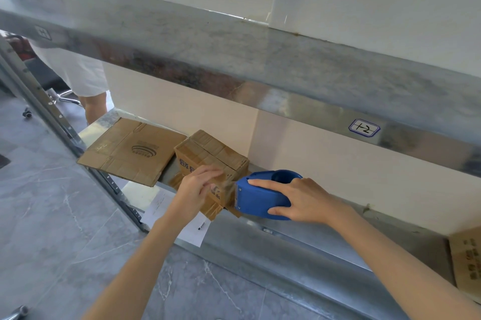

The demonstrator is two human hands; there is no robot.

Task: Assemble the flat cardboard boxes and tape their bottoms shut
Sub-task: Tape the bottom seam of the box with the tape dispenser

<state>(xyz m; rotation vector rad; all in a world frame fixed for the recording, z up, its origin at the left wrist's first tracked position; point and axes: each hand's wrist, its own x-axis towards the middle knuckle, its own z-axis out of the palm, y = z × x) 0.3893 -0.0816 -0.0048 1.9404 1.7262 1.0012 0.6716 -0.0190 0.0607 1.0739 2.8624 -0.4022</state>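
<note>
The small brown cardboard box (210, 155) stands folded up on the grey metal shelf (299, 241), its closed flaps facing up and the seam between them running roughly from 10 to 4 o'clock. My left hand (197, 189) is at the box's 6 o'clock, fingers curled against the near face to steady it. A stretch of clear tape (229, 185) leaves that same face toward 3 o'clock, where it meets the blue plastic tape dispenser (260, 194), which sits just beside the box's corner. My right hand (299, 202) grips the dispenser firmly, forefinger laid straight along its top and thumb tucked under the near side. The right hand is thus the one on the tape's line, so I judge that cutting the strip calls for a pull away toward 3 o'clock while the left braces the box. At the box's 9 o'clock lies a flat brown cardboard blank (130, 150), not yet folded. A white paper sheet (161, 205) hangs off the shelf edge below my left wrist, and a second brown carton (468, 262) sits far off at 4 o'clock.
</note>
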